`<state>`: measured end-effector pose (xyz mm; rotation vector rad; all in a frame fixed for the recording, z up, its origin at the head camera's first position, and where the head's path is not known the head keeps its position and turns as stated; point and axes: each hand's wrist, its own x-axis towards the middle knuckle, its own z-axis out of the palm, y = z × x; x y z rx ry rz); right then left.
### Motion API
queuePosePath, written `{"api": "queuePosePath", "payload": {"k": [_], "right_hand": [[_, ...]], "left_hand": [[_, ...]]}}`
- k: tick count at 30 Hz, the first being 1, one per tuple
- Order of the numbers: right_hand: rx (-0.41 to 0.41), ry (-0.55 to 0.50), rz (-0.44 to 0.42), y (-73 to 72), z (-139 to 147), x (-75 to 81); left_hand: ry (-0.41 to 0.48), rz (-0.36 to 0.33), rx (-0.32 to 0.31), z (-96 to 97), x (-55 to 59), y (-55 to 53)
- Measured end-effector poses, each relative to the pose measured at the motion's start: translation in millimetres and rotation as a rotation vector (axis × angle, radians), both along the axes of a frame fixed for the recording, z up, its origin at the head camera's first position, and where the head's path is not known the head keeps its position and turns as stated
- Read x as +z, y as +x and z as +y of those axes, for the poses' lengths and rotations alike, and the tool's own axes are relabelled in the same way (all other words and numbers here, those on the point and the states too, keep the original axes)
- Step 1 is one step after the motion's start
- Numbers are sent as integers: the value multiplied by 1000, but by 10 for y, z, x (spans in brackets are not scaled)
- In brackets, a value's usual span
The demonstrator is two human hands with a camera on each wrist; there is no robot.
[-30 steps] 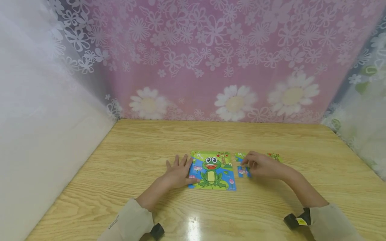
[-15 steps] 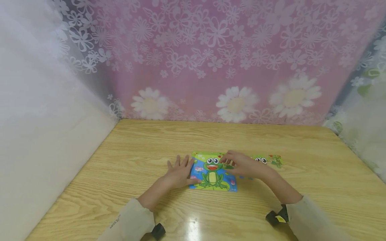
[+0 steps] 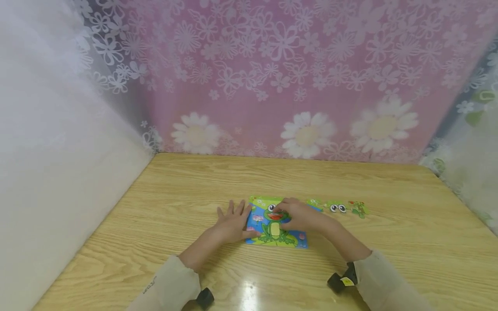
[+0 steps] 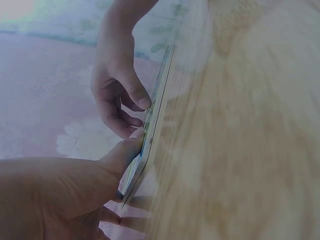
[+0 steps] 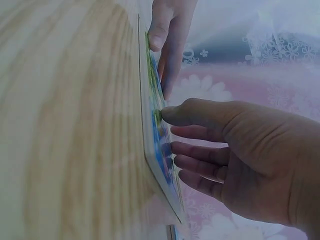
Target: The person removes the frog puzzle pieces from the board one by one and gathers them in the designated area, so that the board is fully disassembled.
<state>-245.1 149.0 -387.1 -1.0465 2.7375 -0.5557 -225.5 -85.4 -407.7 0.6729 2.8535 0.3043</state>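
Observation:
A square frog puzzle (image 3: pixel 268 240) lies flat on the wooden table. My left hand (image 3: pixel 233 226) rests at its left side, fingers spread on the table and thumb over the puzzle's edge. My right hand (image 3: pixel 301 216) is over the picture's right half, fingertips at the frog's mouth and the thumb lower down, apart from them. In the right wrist view the right thumb (image 5: pixel 185 114) touches the picture, with the other fingers loosely bent at its surface. No lifted piece shows between them. Three loose pieces show to the right: a flower piece (image 3: pixel 314 204), an eyes piece (image 3: pixel 337 207) and a tree piece (image 3: pixel 359 209).
Behind the table (image 3: pixel 233 177) hangs a pink flowered curtain (image 3: pixel 249 95). A pale cloth (image 3: pixel 78 172) closes off the left side, and a leaf-patterned one (image 3: pixel 467 160) the right. Dark wrist cameras sit below both sleeves.
My right hand has moved left from the loose pieces onto the frog picture, uncovering the eyes and flower pieces. The lotus piece is now out of sight behind it. My left hand has stayed put.

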Motion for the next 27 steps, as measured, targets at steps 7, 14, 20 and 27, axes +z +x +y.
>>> {"api": "queuePosePath", "payload": {"k": [7, 14, 20, 27], "right_hand": [[-14, -26, -23, -4, -19, -2], [-27, -56, -37, -11, 2, -12], [-23, -76, -50, -17, 27, -18], [-10, -100, -26, -32, 56, -50]], "left_hand": [[-13, 7, 6, -17, -25, 0], [-6, 9, 0, -10, -16, 3], [1, 12, -6, -1, 17, 22], [-14, 10, -7, 11, 20, 29]]}}
